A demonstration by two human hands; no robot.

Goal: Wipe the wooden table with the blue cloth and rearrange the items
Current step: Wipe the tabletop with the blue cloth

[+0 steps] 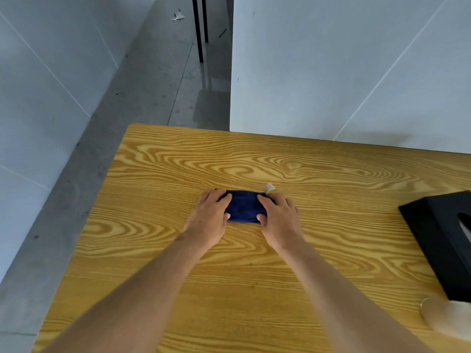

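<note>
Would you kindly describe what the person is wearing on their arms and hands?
Both forearms are bare, with no sleeves, watch or gloves in view. The left hand wears nothing. The right hand has what looks like a white wrap on one fingertip.

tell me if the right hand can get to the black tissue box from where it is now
Probably yes. The right hand rests on the blue cloth, and only bare wooden table lies between it and the black tissue box to its right. Nothing stands in the way.
</note>
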